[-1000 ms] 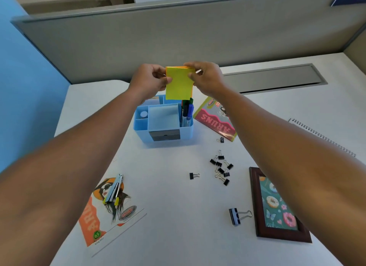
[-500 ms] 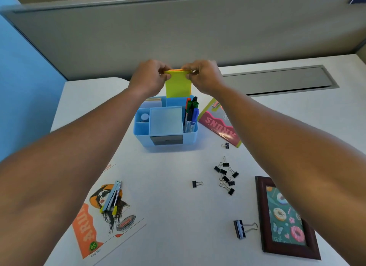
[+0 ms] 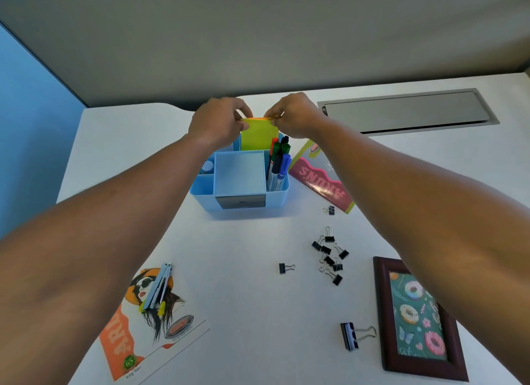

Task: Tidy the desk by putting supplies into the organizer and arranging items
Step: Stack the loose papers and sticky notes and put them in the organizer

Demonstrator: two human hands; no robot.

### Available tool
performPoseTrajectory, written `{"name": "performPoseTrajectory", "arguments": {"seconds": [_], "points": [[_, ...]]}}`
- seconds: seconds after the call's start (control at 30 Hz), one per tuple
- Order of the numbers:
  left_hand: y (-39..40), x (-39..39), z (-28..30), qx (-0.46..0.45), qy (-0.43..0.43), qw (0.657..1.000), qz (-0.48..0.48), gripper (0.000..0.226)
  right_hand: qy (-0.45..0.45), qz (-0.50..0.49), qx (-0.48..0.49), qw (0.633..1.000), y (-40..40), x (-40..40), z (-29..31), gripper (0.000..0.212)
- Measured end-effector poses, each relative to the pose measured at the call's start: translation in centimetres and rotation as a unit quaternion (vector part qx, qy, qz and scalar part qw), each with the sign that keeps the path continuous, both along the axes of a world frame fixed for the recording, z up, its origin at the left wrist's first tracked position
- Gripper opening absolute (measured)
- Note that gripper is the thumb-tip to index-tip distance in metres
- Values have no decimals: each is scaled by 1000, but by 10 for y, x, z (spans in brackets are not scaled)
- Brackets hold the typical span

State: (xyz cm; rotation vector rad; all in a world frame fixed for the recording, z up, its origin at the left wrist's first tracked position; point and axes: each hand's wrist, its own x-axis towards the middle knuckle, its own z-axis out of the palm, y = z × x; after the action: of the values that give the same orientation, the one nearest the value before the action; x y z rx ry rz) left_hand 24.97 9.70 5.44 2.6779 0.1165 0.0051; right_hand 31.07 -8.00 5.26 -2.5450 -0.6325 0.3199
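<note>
- My left hand (image 3: 219, 120) and right hand (image 3: 292, 113) pinch the top corners of a yellow-green pad of sticky notes (image 3: 259, 135), fingers clamped on its upper edge, one hand at each corner.
- The pad hangs upright, its lower part already down behind the front wall of a rear compartment of the light-blue plastic desk organizer (image 3: 239, 181); how deep it sits I cannot tell.
- Risk one: released too soon, the pad may tip forward or catch on the compartment rim rather than drop in square, since I hold only its top edge.
- Risk two: the bundle of coloured marker pens (image 3: 278, 162) stands just beside the pad in the right-hand slot; my right knuckles could knock their caps as I let go and draw back.
- Risk three: the organizer is light plastic on a smooth white desk (image 3: 243, 298); a downward shove against a snag could probably slide it.
- Farther out, loose small black binder clips (image 3: 328, 254), a large black binder clip (image 3: 351, 336), a silver stapler (image 3: 157, 288) lying on an orange illustrated card (image 3: 143, 324), a pink printed booklet (image 3: 321, 178) and a dark wooden picture frame (image 3: 415, 318) wait on the desk; my forearms pass above them, and a careless withdrawal could scatter the clips.
</note>
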Motion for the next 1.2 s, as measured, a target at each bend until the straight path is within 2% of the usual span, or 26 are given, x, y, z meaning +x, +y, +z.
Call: {"name": "performPoseTrajectory", "arguments": {"seconds": [0.2,0.33,0.53,0.73,0.93,1.2], "points": [[-2,1,-13,71,37,997,-23,16,23,36,-115,992,7,3,1,28],[-4,5,-19,117,43,992,-37,19,68,25,-134,988,12,9,0,24],[-6,13,-20,162,43,985,-43,22,32,34,-161,986,17,7,0,25],[-5,14,-19,164,13,986,-22,23,9,12,-206,979,19,14,1,19],[-4,10,-18,134,-18,990,43,26,-17,-12,-197,980,12,13,-2,25],[-7,2,-19,114,-16,993,23,15,1,-27,-133,991,-1,4,-3,15]]}}
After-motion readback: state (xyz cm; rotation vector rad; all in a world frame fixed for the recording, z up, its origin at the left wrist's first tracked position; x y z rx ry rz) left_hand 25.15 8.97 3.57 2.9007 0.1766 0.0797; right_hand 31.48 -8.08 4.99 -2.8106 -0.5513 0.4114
